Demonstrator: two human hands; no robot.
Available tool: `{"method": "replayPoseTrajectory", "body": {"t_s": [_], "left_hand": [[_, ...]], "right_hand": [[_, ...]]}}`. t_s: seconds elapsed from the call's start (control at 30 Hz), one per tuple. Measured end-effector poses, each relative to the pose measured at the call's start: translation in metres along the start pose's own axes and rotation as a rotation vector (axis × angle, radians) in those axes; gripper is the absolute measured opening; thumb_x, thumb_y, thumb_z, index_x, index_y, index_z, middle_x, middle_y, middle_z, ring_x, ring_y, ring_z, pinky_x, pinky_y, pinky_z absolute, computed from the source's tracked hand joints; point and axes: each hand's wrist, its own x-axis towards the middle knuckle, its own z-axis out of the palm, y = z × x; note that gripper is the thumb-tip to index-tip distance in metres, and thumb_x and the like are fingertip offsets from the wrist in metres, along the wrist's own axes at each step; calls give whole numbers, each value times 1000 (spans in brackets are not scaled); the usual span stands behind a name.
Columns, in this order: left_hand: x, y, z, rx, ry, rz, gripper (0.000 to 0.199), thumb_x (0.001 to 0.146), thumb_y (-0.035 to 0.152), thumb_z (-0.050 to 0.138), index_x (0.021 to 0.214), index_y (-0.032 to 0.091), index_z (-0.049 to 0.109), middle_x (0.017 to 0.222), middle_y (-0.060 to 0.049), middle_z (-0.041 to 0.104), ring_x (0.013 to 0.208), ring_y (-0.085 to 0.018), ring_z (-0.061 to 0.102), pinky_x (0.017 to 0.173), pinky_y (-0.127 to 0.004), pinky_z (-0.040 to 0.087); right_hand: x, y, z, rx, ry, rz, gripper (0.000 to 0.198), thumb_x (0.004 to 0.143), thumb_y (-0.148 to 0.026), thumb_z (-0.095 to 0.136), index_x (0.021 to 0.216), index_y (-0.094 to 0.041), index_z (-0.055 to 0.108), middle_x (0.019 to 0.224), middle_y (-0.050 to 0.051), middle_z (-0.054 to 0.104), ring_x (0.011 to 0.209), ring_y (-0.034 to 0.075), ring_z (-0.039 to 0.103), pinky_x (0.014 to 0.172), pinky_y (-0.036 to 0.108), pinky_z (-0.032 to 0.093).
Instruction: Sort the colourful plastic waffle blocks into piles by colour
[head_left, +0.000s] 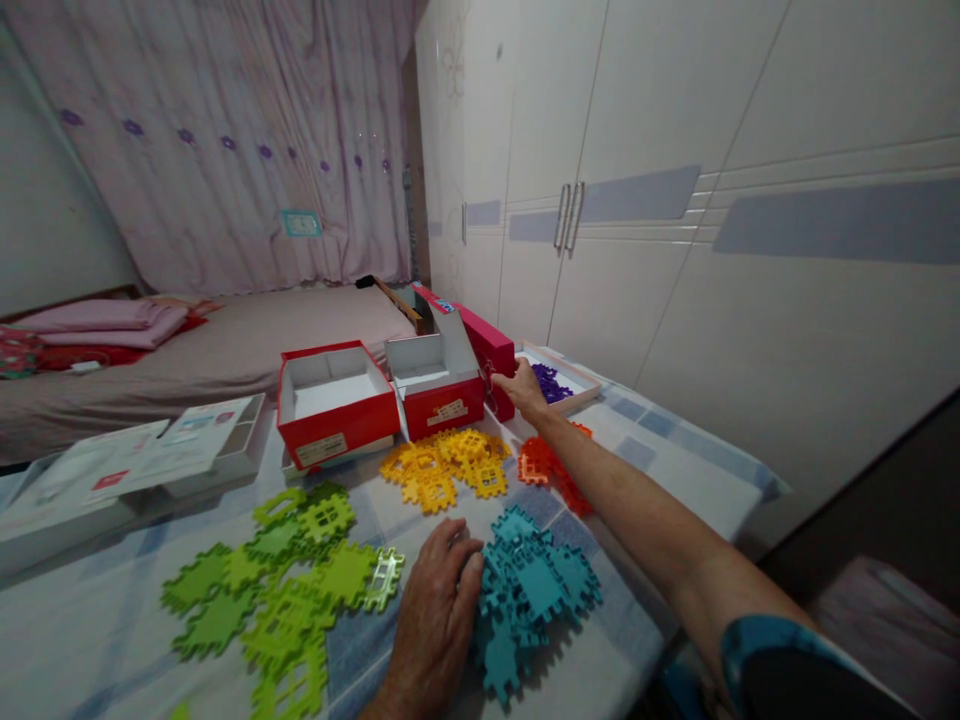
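My left hand (439,610) rests palm down on the table, its fingers lying loosely forward. It is beside a pile of teal interlocking plastic tiles (536,580), with the thumb side close to the pile's edge. Green interlocking tiles (292,590) are spread to its left. Stretched far forward, my right hand (523,388) grips the near end of an upright pink box (491,345); part of its fingers is hidden. Yellow tiles (446,465) lie in front of the boxes, and orange-red tiles (536,462) lie partly behind my right forearm.
Two red boxes with white insides, a left one (345,425) and a right one (450,405), stand side by side. Purple pieces (551,382) sit in a shallow tray (589,388). White flat boxes (142,470) are at left. Behind are a bed (300,310) and a wardrobe (637,130).
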Motion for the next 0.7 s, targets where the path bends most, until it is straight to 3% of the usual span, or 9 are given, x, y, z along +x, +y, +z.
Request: {"method": "replayPoseTrajectory", "body": {"t_s": [0.23, 0.47, 0.7], "left_hand": [[0, -4, 2, 18, 5, 18, 43, 92, 44, 34, 102, 22, 69, 127, -10, 59, 122, -26, 52, 106, -51, 40], [0, -2, 1, 18, -16, 16, 43, 93, 44, 33, 103, 21, 69, 128, -11, 57, 124, -25, 50, 107, -51, 39], [-1, -3, 3, 29, 7, 22, 42, 93, 43, 35, 102, 22, 69, 127, -11, 59, 122, -25, 52, 105, -50, 42]], "right_hand": [[14, -1, -5, 171, 186, 75, 34, 61, -38, 67, 86, -19, 53, 86, 5, 68, 81, 19, 63, 77, 33, 51], [51, 7, -62, 472, 375, 146, 24, 68, -29, 54, 89, -17, 51, 70, -1, 62, 70, 15, 62, 66, 28, 54], [62, 47, -97, 515, 453, 346, 22, 72, -19, 50, 94, -17, 48, 73, -1, 62, 69, 14, 62, 69, 31, 56]]}}
